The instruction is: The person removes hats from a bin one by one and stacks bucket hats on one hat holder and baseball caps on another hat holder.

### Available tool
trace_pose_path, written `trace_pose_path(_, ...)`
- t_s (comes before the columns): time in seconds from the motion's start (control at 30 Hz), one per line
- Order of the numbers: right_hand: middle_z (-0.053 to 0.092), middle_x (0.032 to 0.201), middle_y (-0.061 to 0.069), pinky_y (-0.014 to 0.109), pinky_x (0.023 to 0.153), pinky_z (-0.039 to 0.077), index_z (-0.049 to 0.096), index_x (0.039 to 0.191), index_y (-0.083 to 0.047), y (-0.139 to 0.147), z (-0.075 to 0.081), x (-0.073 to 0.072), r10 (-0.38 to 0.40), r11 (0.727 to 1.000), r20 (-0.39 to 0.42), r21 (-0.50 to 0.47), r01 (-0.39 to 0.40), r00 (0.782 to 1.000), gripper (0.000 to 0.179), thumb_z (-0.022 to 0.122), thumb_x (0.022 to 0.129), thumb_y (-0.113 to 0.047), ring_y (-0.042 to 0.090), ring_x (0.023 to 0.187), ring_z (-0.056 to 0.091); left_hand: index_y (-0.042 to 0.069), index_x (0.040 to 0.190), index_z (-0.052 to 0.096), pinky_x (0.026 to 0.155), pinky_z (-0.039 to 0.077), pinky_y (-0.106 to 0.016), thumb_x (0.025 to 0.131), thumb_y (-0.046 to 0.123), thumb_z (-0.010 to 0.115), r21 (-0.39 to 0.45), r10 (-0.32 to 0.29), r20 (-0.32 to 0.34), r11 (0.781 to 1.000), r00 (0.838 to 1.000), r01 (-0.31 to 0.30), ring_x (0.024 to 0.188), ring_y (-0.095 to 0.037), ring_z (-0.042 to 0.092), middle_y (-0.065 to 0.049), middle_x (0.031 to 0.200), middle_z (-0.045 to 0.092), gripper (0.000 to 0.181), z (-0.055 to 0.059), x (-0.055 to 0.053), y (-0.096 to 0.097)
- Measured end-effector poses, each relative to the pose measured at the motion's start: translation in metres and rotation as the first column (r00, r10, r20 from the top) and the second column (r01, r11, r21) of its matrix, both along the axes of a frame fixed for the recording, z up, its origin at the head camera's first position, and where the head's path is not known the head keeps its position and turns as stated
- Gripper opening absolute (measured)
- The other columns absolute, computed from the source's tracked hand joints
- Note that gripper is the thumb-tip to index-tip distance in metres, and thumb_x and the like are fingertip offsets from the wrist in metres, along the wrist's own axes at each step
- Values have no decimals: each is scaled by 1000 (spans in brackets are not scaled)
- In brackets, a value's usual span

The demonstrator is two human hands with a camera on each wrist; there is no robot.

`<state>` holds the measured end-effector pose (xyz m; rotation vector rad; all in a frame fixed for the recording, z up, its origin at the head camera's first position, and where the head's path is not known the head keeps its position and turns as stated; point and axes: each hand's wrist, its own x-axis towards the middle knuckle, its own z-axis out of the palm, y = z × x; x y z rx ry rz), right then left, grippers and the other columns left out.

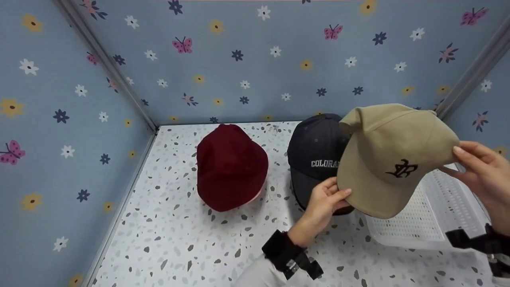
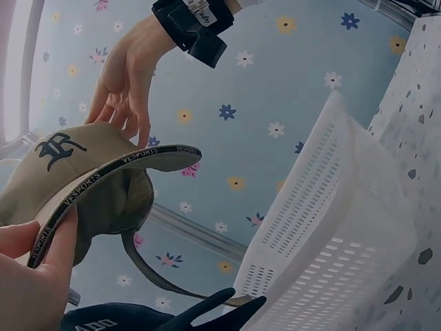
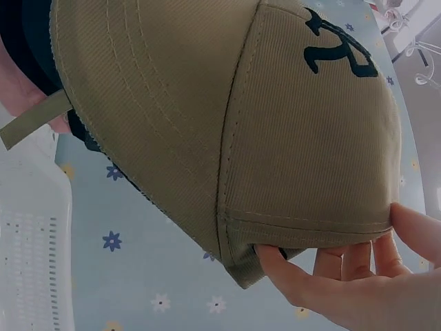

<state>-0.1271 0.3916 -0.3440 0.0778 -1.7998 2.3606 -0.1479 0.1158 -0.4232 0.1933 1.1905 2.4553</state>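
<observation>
A khaki baseball cap (image 1: 402,139) with a dark embroidered emblem is held up over the right side of the table. My left hand (image 1: 324,201) pinches the edge of its brim, thumb on top. At the crown's other side, my right hand (image 1: 484,167) grips the lower edge; in the right wrist view its fingers tuck under that edge. A strap end (image 3: 34,121) dangles from the cap. Behind it and partly covered stands a dark cap (image 1: 314,143) with white lettering. Farther left sits a maroon cap (image 1: 231,167), apart from both hands.
Below the khaki cap, a white perforated plastic basket (image 1: 406,239) stands at the table's right. The speckled white tabletop (image 1: 171,239) is bounded by blue flowered panels (image 1: 255,67) at the back and both sides.
</observation>
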Motion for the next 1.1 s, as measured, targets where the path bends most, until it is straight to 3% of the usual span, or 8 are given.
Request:
trace_pose_path(0.2,56,100,3,22,65,52,62,103,0,-14,8,2,-75,997,16,-22,75,997,19,54,85,-1,8,91,57,-12,104,50,68,53,-30,78,-15,52,39,18,18,999,1000,-18,70,-13,61,-6,82,62,26,1,0,-7)
trace_pose_path(0.4,55,105,9,24,73,51,55,110,8,-33,11,6,-140,990,-101,-24,138,985,27,55,84,2,16,92,55,-8,100,52,63,53,-26,77,-15,53,71,41,35,997,999,-43,67,-14,61,-6,79,61,24,8,0,-13)
trace_pose_path(0.57,56,107,15,25,79,49,48,113,15,-50,13,9,-225,974,-198,-68,215,954,34,55,81,8,22,98,54,-7,99,53,61,52,-25,77,-16,52,102,57,52,993,997,-62,65,-14,61,-6,78,60,24,17,0,-19)
trace_pose_path(0.77,54,107,19,23,81,47,49,111,16,-70,10,10,-358,933,-278,-78,350,891,33,57,79,9,27,101,50,-7,100,50,64,52,-27,78,-17,49,141,80,59,986,995,-88,68,-15,60,-7,81,58,24,28,-3,-28)
trace_pose_path(0.83,54,107,20,23,81,47,49,111,15,-75,7,11,-380,924,-287,-81,373,879,32,57,80,9,28,103,49,-7,100,49,64,52,-27,79,-17,48,149,90,50,984,995,-96,69,-14,59,-7,80,57,24,32,-5,-30)
trace_pose_path(0.93,54,109,20,24,81,47,49,112,13,-83,3,11,-385,923,-269,-119,366,883,33,56,80,10,28,104,49,-6,101,49,63,52,-26,80,-17,47,157,105,46,981,993,-111,68,-13,59,-7,79,56,24,37,-6,-33)
trace_pose_path(1.1,51,111,21,27,80,49,46,114,10,-94,-7,9,-352,920,-196,-251,300,915,35,53,80,13,27,102,50,-3,98,49,62,51,-25,80,-16,46,172,120,62,977,991,-129,67,-12,58,-7,78,55,22,41,-9,-36)
